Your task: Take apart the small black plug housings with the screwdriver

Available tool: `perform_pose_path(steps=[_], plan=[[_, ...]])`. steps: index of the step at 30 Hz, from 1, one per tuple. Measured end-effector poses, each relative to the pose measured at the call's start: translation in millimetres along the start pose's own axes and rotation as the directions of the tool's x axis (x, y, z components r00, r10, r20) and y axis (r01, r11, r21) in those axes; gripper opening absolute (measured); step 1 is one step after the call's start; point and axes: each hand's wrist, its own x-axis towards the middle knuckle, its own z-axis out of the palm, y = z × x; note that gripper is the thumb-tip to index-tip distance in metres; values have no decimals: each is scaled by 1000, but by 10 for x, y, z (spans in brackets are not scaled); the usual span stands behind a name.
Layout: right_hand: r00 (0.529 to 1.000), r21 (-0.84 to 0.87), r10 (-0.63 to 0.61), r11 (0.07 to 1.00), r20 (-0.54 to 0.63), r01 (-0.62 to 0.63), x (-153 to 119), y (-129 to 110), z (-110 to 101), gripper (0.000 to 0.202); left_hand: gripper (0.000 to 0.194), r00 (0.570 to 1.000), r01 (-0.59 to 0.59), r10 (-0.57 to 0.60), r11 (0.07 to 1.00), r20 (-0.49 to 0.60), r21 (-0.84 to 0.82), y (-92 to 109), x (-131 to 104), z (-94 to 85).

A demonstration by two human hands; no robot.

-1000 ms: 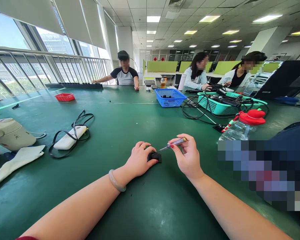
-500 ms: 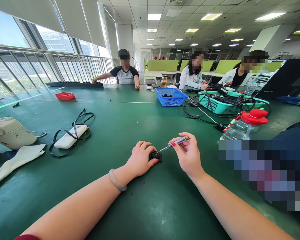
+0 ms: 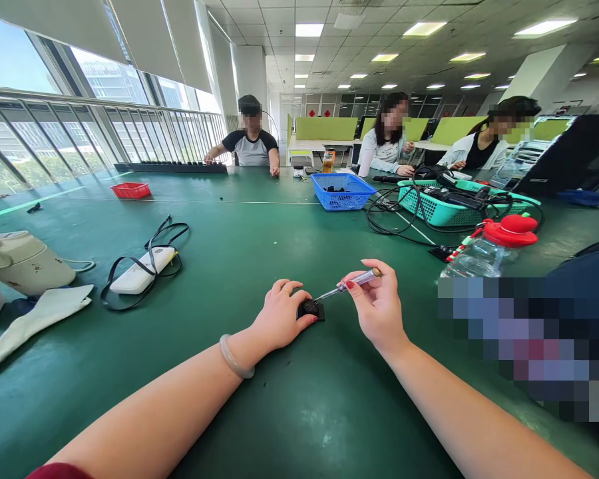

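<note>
A small black part (image 3: 311,308) lies on the green table (image 3: 259,259), near the middle of the view. My left hand (image 3: 282,314) grips it from the left, thumb at its near side and fingers at its far side. In my right hand (image 3: 378,301) is a screwdriver (image 3: 359,279) with a clear handle, held between thumb and fingers and slanting down to the left. Its metal tip is at the upper right edge of the black part; whether they touch is too small to tell.
Left are a white power bank (image 3: 144,271) with a black strap and a red tray (image 3: 131,191). Farther off stand a blue basket (image 3: 343,199) and a teal basket (image 3: 439,211) with cables. A red-lidded bottle (image 3: 484,256) is right. Three people sit beyond.
The screwdriver tip has shifted slightly up and right on the black part. Across the table, a long black strip and a person's hand on it have moved right.
</note>
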Motion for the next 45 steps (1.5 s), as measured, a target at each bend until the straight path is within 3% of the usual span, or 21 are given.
perform_pose_path(steps=[6, 14, 21, 30, 38, 45], plan=[[999, -25, 20, 999, 25, -20, 12, 19, 1, 40, 32, 1000, 7, -7, 1000, 5, 3, -1, 9, -2], [989, -171, 129, 975, -77, -141, 51, -2, -19, 48, 32, 1000, 3, -3, 1000, 6, -15, -9, 12, 1], [992, 39, 127, 991, 27, -128, 41, -48, -18, 45, 31, 1000, -19, 18, 999, -11, -29, -29, 14, 13], [942, 151, 334, 933, -30, -326, 175, -21, -58, 60, 30, 1000, -25, 25, 999, -9, -44, -35, 18, 16], [903, 163, 425, 897, -57, -412, 194, 95, -60, 64, 30, 999, -39, 38, 998, -6, -57, -29, 12, -1], [922, 132, 387, 915, -28, -380, 162, 109, -51, 63, 30, 999, -43, 42, 998, -11, -51, -37, 19, 9]])
